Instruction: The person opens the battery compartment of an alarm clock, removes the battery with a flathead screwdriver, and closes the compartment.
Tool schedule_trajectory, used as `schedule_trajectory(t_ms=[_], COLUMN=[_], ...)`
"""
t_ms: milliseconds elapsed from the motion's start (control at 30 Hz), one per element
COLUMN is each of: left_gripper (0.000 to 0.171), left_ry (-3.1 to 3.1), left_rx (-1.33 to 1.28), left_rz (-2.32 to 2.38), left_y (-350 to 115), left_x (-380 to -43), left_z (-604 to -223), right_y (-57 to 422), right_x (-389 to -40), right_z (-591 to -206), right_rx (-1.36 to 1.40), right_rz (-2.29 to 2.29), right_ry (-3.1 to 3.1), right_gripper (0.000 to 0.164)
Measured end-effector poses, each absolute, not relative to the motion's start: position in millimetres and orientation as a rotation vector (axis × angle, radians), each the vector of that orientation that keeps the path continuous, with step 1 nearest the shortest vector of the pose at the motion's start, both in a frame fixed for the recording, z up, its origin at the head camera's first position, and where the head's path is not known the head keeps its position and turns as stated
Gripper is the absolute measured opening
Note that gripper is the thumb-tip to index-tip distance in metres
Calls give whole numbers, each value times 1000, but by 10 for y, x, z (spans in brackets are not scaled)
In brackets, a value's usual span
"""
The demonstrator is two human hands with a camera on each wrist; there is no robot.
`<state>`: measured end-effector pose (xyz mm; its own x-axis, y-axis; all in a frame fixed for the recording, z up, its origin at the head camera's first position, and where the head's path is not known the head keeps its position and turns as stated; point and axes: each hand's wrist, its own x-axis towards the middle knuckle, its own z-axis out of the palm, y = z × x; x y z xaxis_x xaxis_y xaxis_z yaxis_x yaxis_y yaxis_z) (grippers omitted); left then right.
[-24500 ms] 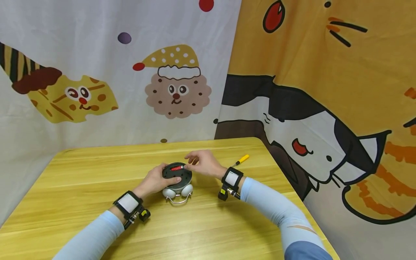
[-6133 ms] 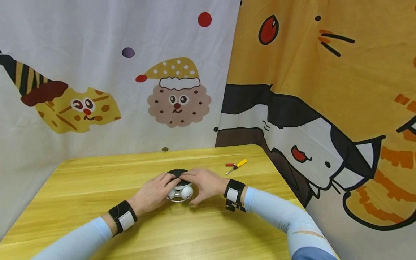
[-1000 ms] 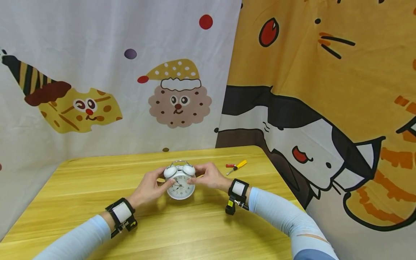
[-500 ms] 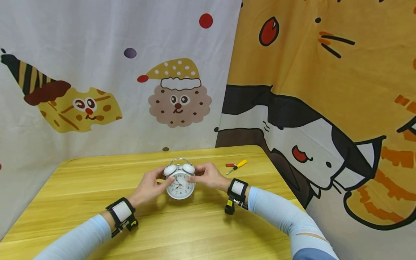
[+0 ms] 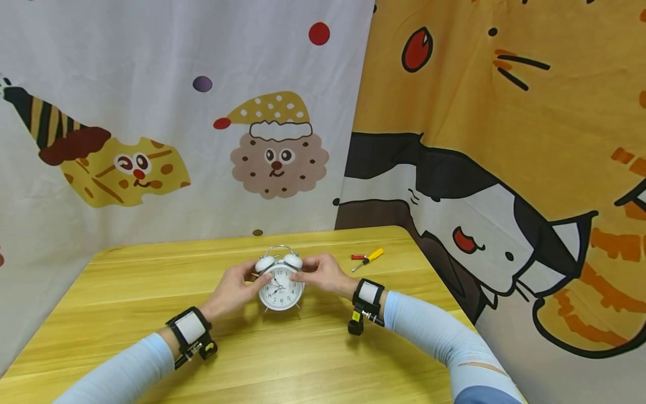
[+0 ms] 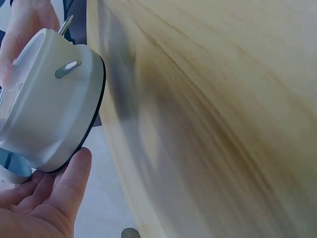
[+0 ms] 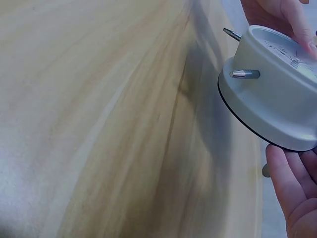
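Observation:
A white twin-bell alarm clock [image 5: 281,294] faces me, upright, its wire handle on top and two metal legs below. My left hand [image 5: 233,292] grips its left side, thumb over the edge of the dial and fingers behind. On the opposite side my right hand [image 5: 325,275] holds it the same way. In the left wrist view the clock [image 6: 54,109] shows its casing and dark back rim, with fingertips against the back. The right wrist view has the clock [image 7: 282,84] with its legs apart from the tabletop. Its back face is hidden.
On the wooden table [image 5: 242,359], right of the clock, lie a yellow-handled screwdriver [image 5: 373,255] and a small red battery [image 5: 358,257]. Curtains printed with cartoon figures hang behind the table [image 5: 126,269] and along its right side.
Earliest, the clock lay face down with a red battery at its back; later that back was covered and the battery lay by the screwdriver. Now the dial faces me; over the last second it tilted slightly more upright.

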<state>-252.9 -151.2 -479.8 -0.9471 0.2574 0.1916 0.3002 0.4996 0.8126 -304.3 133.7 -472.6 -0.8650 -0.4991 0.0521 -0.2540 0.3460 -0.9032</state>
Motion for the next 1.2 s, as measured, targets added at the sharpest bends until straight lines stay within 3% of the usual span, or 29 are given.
schedule_trajectory(t_ms=[900, 1200], left_gripper=[46, 56], left_ry=[-2807, -2886], left_rx=[-410, -316], left_rz=[-1410, -1561], left_y=[-1451, -1436], left_x=[-2547, -2559], left_z=[-4813, -4845], right_y=[1319, 1303], right_x=[-3051, -3046], right_z=[-4835, -4893], right_rx=[-416, -344], right_rz=[-1617, -1600], right_ry=[2244, 2270], right_gripper=[40, 41])
